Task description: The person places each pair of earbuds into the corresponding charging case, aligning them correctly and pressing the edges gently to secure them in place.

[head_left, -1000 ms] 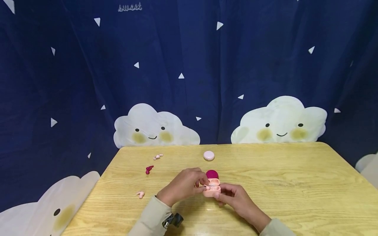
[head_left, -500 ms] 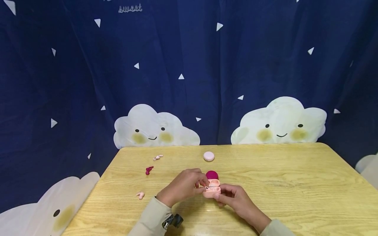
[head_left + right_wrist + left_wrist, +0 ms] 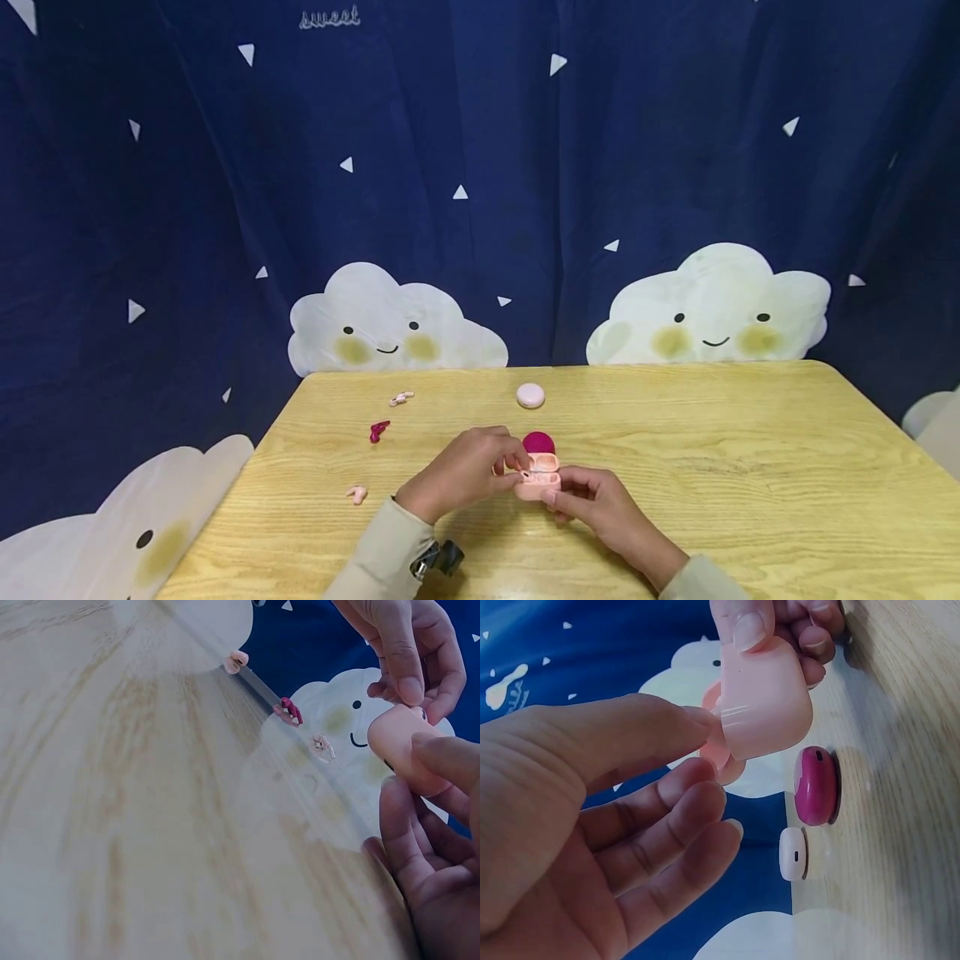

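Observation:
My right hand grips the right end of a peach earbud charging case, held above the table with its lid up. In the left wrist view, the smooth underside of the case faces me. My left hand reaches to the left slot and pinches a peach earbud there with thumb and forefinger. Fingers mostly cover that earbud, so how deep it sits cannot be told. Its other fingers curve loosely below the thumb in the left wrist view. Another peach earbud lies on the table at left.
Behind the held case is a round magenta case, and farther back a pale pink one. Magenta earbuds and pale pink earbuds lie at the table's left. A blue curtain hangs behind the wooden table.
The left fingertips and the earbud have shifted very slightly at the slot. The right hand, the case and the things on the table stay put.

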A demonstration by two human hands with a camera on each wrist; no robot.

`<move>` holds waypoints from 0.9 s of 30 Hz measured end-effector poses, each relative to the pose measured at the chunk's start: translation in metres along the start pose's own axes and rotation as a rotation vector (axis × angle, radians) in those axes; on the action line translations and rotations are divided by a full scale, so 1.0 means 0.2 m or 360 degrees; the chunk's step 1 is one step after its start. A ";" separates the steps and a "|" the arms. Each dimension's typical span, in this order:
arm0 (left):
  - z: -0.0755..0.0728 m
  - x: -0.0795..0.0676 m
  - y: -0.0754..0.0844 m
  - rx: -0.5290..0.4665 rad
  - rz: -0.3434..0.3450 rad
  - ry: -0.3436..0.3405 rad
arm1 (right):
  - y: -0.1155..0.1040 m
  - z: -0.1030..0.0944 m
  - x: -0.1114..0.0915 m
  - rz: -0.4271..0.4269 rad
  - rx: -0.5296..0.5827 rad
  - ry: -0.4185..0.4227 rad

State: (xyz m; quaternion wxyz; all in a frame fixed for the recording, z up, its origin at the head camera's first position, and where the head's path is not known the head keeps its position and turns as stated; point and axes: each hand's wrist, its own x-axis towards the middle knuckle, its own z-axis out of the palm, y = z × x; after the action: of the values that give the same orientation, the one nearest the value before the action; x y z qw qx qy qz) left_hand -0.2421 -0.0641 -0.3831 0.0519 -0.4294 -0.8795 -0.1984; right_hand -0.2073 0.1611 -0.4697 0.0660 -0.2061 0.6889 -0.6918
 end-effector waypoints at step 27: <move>-0.18 -0.08 -0.12 -0.0071 -0.0206 -0.0089 | 0.00 0.00 0.01 0.0106 0.0042 0.0033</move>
State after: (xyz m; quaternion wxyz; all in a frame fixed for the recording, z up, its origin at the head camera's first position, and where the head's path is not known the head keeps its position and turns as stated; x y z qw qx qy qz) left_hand -0.2537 -0.1037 -0.3611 0.0049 -0.3782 -0.9019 -0.2087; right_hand -0.2084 0.1603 -0.4685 0.0846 -0.1750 0.6867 -0.7004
